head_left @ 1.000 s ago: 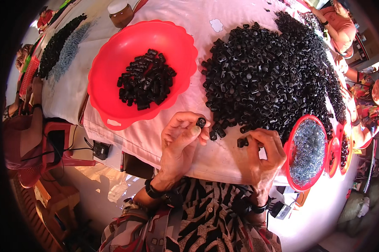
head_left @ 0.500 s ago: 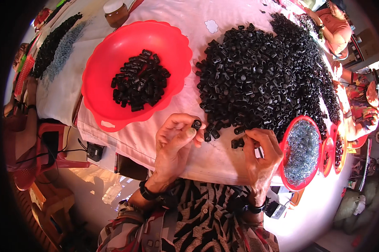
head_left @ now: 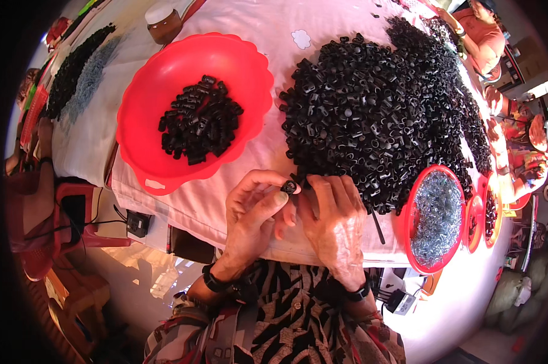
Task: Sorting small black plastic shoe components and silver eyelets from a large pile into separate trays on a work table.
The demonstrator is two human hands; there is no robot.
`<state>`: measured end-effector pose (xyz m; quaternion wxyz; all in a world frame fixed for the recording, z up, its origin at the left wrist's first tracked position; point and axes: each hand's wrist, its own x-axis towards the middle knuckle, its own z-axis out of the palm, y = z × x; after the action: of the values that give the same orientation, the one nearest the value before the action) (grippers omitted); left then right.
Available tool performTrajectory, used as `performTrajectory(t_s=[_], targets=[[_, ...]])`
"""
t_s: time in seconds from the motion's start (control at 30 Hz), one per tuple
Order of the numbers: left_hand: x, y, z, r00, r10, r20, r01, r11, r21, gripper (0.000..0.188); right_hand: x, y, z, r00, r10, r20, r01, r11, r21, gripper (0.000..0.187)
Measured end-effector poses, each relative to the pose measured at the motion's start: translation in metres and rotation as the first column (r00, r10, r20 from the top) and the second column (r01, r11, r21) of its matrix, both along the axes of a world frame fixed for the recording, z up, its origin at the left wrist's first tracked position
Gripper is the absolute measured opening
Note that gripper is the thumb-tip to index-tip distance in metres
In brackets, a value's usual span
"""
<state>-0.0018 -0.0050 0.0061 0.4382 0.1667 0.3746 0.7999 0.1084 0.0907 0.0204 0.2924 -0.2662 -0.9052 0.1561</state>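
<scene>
My left hand (head_left: 249,209) pinches a small black plastic cap-like part (head_left: 289,187) between thumb and fingertips, its round end facing up. Close against it, my right hand (head_left: 334,218) has its fingers bent and drawn together; dark bits show at its fingertips, but what they grip is mostly hidden. Just beyond both hands spreads a big heap of similar black parts (head_left: 359,115). To the left, a red scalloped basin (head_left: 146,79) holds a smaller pile of black parts (head_left: 201,121).
A thin black stick (head_left: 378,229) lies by the heap's near edge. Right of it sits a red-rimmed bowl (head_left: 410,242) of small clear bluish pieces. A brown jar with a white lid (head_left: 163,23) stands at the back left. Other people (head_left: 483,42) sit along the right side.
My right hand has moved left, from loose parts at the heap's edge to beside my left hand. The thin black stick shows now. My left hand keeps its black part.
</scene>
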Motion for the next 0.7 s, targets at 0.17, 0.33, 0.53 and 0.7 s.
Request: performTrajectory(t_s=[0.17,0.33,0.53,0.7], targets=[[-0.002,0.002,-0.005,0.999,-0.011,0.030,0.009,0.998,0.060,0.017,-0.002,-0.001,0.001,0.990,0.032,-0.134,-0.044,0.995,-0.086,0.024],[0.000,0.001,-0.004,1.000,0.006,0.012,-0.007,0.999,0.032,0.016,0.014,0.012,0.010,0.985,-0.107,-0.134,0.087,0.985,-0.148,0.031],[-0.002,0.002,-0.006,0.998,0.018,0.055,-0.021,0.998,0.055,0.018,0.004,0.013,0.008,0.999,0.008,-0.040,-0.011,0.996,-0.092,0.038],[-0.001,0.002,-0.006,0.997,0.014,0.076,-0.019,0.998,0.065,0.018,-0.004,0.003,0.000,0.994,0.070,-0.089,-0.083,0.985,-0.148,0.042]])
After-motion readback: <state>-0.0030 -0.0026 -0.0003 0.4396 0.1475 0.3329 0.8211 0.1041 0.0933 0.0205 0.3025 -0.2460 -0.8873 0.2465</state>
